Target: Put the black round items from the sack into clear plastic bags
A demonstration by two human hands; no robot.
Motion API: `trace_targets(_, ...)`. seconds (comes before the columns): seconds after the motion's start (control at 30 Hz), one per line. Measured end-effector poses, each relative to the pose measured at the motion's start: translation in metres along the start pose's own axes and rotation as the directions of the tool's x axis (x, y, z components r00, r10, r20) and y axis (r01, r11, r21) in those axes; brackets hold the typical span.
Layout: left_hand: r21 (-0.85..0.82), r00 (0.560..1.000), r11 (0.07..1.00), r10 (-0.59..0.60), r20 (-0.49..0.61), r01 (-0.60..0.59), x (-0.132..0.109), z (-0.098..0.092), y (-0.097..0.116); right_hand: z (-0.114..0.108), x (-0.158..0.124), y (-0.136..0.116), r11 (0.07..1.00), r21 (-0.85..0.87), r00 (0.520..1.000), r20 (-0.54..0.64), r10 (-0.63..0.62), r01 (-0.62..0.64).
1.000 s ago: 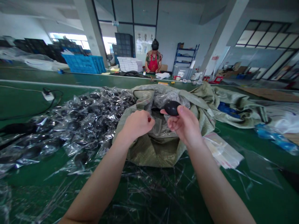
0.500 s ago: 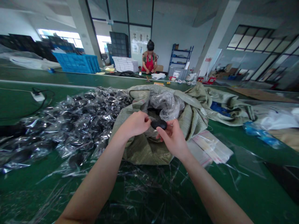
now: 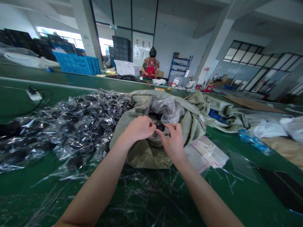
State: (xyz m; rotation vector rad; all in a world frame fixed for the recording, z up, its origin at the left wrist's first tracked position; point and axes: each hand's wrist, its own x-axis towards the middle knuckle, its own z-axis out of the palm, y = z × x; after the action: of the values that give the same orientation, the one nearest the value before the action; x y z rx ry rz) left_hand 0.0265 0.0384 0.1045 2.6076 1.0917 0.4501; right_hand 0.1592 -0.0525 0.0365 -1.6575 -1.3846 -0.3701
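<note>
My left hand is closed in a pinch at the left end of a smooth black oval object. Thin clear film, seemingly a plastic bag, shows faintly at those fingertips. The thumb and fingers of my right hand grip the black oval from its right side. Both hands are over the mouth of a large green woven sack, which has a crumpled clear liner inside. To the left lies a heap of similar black objects in clear bags.
Flat clear bags lie right of the sack, near a dark phone-like slab. Plastic strips litter the front of the green table. A power socket sits at left. Across the table a person in a red apron works.
The black oval has shifted slightly left, closer to my left hand, and less of it shows between my fingers. The view has turned slightly.
</note>
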Motion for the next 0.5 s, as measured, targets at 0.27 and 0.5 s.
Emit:
trace_targets(0.27, 0.147, 0.994, 0.988, 0.063, -0.094, -0.049, -0.004, 0.009, 0.009, 0.016, 0.0, -0.001, 0.987, 0.098, 0.991, -0.021, 0.133, -0.131)
trace_targets(0.5, 0.234, 0.979, 0.97, 0.114, -0.17, -0.073, -0.007, 0.017, 0.018, 0.031, -0.008, 0.01, 0.981, 0.174, 0.987, -0.12, 0.104, -0.082)
